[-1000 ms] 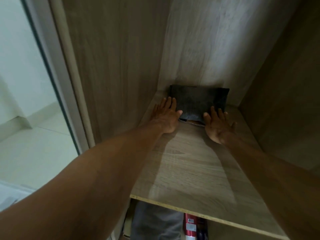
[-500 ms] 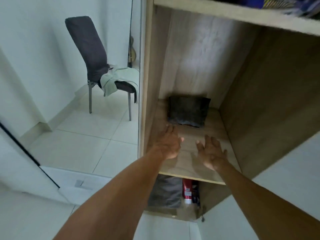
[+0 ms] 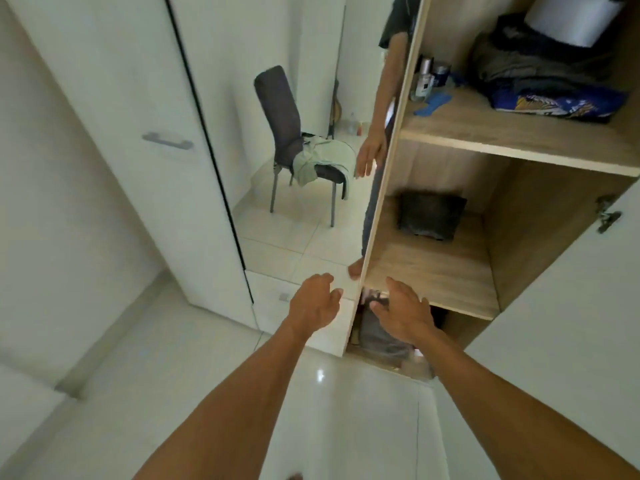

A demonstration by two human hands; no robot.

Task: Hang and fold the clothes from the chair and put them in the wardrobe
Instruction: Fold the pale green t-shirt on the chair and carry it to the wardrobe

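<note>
The wardrobe shelf [image 3: 433,271] is finished in pale wood grain, and the folded garment [image 3: 431,214] on it is dark charcoal. The chair [image 3: 277,109] is covered in dark grey and draped with a pale green garment [image 3: 327,157]. A blue cloth [image 3: 554,102] printed in yellow and white is seen on the upper shelf [image 3: 464,124].

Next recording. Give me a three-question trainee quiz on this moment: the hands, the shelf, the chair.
1. True or false: the folded dark grey garment lies at the back of the light wooden middle shelf, touched by neither hand.
2. Multiple choice: what do the left hand and right hand hold? A) a hanger B) nothing C) a bottle
3. Fill in: a pale green garment is draped over the seat of the dark grey ___.
Key: 1 true; 2 B; 3 chair.
</note>
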